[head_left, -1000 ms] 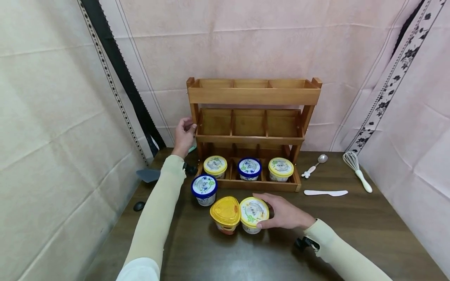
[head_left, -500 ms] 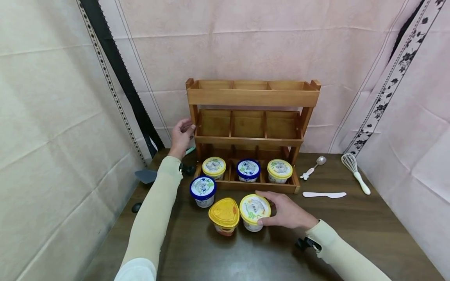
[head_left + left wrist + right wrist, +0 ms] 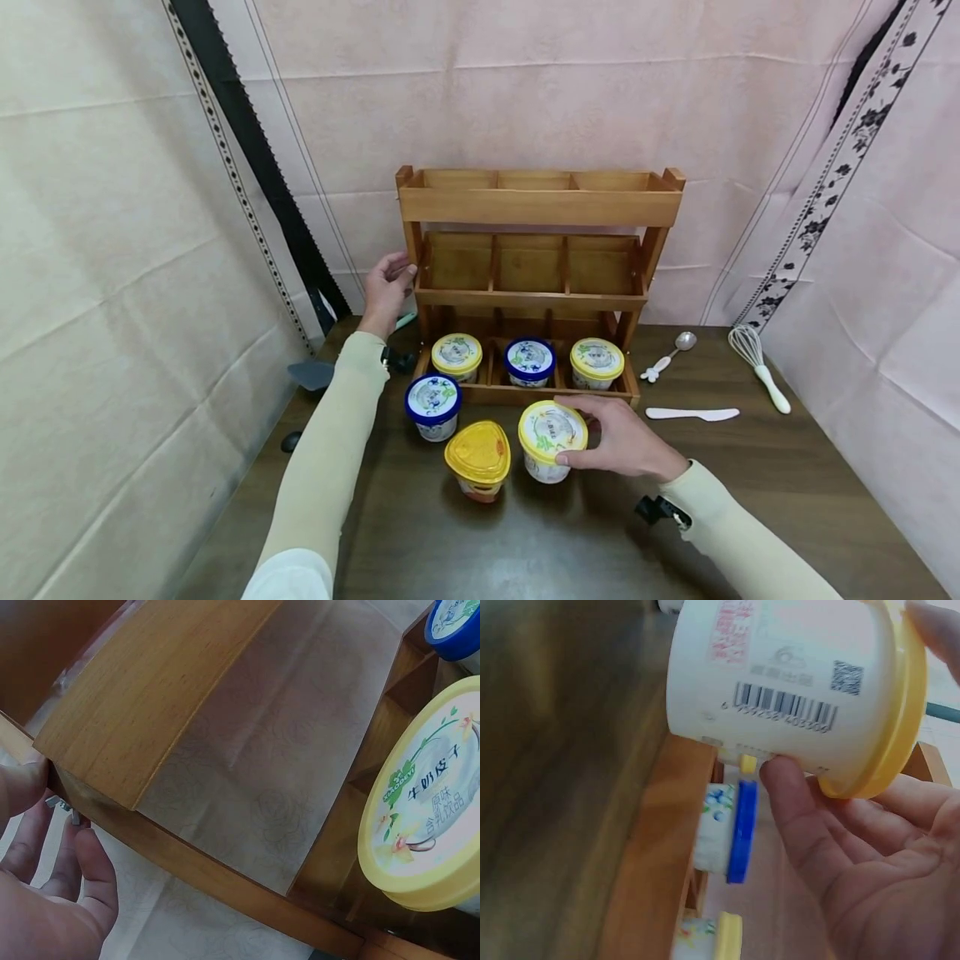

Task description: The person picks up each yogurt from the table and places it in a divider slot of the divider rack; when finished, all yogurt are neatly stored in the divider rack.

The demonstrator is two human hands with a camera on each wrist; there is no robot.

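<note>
A smooth, round tub (image 3: 551, 433) with a yellow lid tapers toward its base, a barcode printed on its pale wall. The right hand (image 3: 618, 437) pinches it between thumb and curled fingers, in front of the wooden rack (image 3: 540, 208) — whether its base touches the bench (image 3: 465, 550) I cannot tell. Just beside it stands a jar (image 3: 477, 457) with a glossy yellow lid, a rounded triangle. The left hand (image 3: 386, 292) has its fingers loosely bent at the rack's grained side post, near a metal fastener (image 3: 63, 804) — how firmly they close I cannot tell.
</note>
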